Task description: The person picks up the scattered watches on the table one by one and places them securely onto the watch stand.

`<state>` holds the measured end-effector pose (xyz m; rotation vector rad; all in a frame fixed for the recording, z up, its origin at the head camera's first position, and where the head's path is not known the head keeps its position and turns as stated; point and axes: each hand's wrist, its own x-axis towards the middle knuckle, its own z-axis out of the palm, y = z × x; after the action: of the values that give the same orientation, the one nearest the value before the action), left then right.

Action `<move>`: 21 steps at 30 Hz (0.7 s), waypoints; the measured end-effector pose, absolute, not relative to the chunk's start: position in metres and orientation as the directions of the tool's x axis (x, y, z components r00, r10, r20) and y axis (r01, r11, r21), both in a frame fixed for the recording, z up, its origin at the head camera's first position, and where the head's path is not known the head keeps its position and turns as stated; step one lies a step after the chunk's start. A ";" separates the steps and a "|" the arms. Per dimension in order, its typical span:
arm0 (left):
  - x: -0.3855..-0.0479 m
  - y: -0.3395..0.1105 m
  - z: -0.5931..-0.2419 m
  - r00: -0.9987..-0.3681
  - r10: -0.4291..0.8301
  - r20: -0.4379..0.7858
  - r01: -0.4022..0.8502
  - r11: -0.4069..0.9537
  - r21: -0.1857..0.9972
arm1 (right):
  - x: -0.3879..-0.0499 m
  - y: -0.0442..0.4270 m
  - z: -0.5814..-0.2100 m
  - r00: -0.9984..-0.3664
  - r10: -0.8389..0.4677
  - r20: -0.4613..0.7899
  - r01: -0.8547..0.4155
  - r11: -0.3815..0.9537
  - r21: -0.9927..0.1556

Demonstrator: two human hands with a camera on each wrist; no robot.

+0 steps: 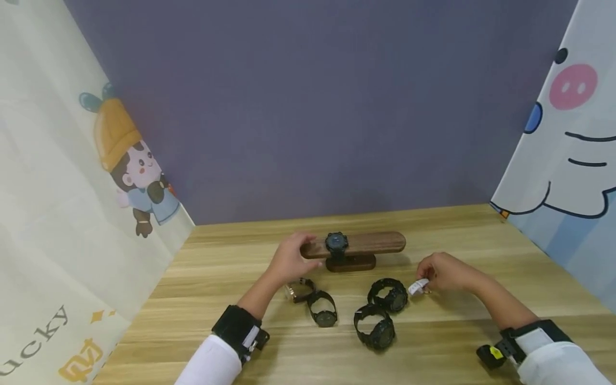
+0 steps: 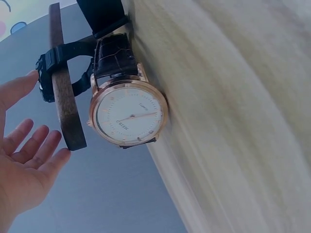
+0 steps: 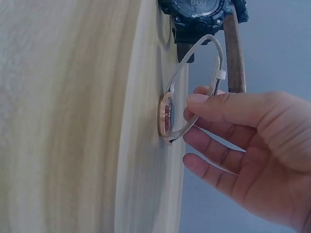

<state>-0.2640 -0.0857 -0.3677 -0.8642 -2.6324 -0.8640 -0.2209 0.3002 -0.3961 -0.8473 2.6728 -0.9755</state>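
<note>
My right hand [image 1: 445,271] pinches the pale strap of a wristwatch [image 3: 166,116] with a rose-gold case, between thumb and fingers. The strap is looped, and the case is low by the tabletop. At the left end of a dark wooden watch stand [image 1: 375,243], my left hand [image 1: 291,260] has its fingers spread around the bar's end; a fingertip seems to touch it in the left wrist view. A black watch [image 1: 336,243] is strapped round the bar, right beside that hand. Below the left hand lies a rose-gold watch [image 2: 129,114] with a white dial and dark strap.
Several watches lie on the wooden table [image 1: 216,331] in front of the stand: a slim black watch [image 1: 324,315] at centre left, and two chunky black watches, one nearer [image 1: 380,334] and one behind [image 1: 397,297]. A dark grey wall [image 1: 313,107] rises behind the table.
</note>
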 end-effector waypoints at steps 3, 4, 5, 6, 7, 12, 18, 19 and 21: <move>-0.263 -0.086 -0.369 -0.796 0.462 0.392 0.604 0.657 0.452 | -0.221 0.301 -0.395 -0.822 -0.568 0.027 -0.452 0.623 -0.639; -0.263 -0.086 -0.369 -0.796 0.461 0.392 0.603 0.658 0.450 | -0.221 0.300 -0.394 -0.823 -0.568 0.025 -0.449 0.623 -0.640; -0.263 -0.086 -0.369 -0.797 0.460 0.392 0.602 0.662 0.447 | -0.220 0.300 -0.394 -0.822 -0.569 0.027 -0.453 0.624 -0.637; -0.263 -0.086 -0.369 -0.800 0.457 0.388 0.597 0.665 0.448 | -0.220 0.300 -0.392 -0.823 -0.568 0.034 -0.457 0.623 -0.635; -0.263 -0.086 -0.369 -0.804 0.453 0.386 0.593 0.666 0.453 | -0.220 0.300 -0.391 -0.822 -0.568 0.043 -0.465 0.625 -0.627; -0.261 -0.085 -0.368 -0.831 0.419 0.366 0.555 0.671 0.492 | -0.221 0.297 -0.380 -0.822 -0.563 0.087 -0.506 0.652 -0.565; -0.256 -0.081 -0.363 -0.819 0.412 0.399 0.571 0.654 0.496 | -0.224 0.288 -0.356 -0.808 -0.579 0.107 -0.533 0.643 -0.550; -0.255 -0.080 -0.363 -0.814 0.416 0.406 0.578 0.655 0.487 | -0.225 0.286 -0.352 -0.805 -0.583 0.110 -0.538 0.640 -0.549; -0.254 -0.076 -0.361 -0.803 0.425 0.418 0.593 0.647 0.479 | -0.226 0.280 -0.343 -0.795 -0.593 0.128 -0.561 0.636 -0.530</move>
<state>-0.2537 -0.0757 -0.3613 -0.8217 -2.5996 -0.8973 -0.2257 0.2800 -0.3426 -0.9848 2.7888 -0.8734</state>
